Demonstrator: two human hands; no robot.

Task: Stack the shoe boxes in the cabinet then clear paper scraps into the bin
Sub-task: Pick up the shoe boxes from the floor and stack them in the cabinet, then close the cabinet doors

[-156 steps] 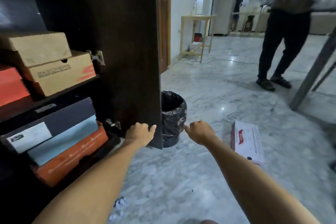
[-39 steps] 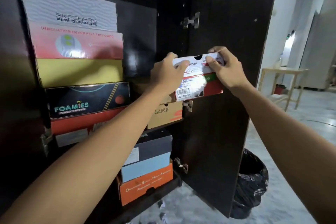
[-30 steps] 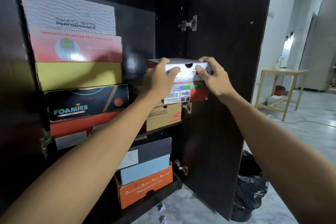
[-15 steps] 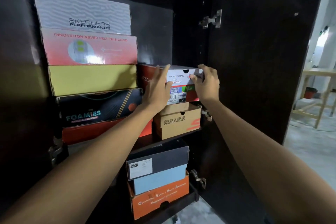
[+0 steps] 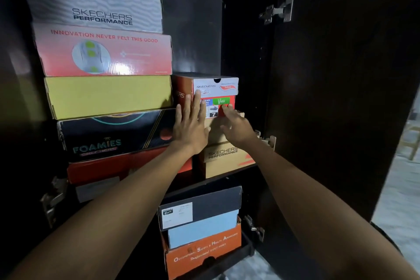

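- On the cabinet [image 5: 341,75] shelf, a red and white shoe box [image 5: 214,88] sits atop the tan boxes [image 5: 223,157], beside the yellow box [image 5: 106,95].
- From the head view, left hand [image 5: 189,125] lies flat, fingers straight, against the box's front corner; right hand [image 5: 235,126] touches its label end with straight fingers (neither grips).
- Cardboard looks light and stiff, likely crushable; push or lift it by its short ends.

Both arms outstretched — left hand [image 5: 189,128] flat, fingers [image 5: 197,100] straight; right hand [image 5: 236,126] relaxed.
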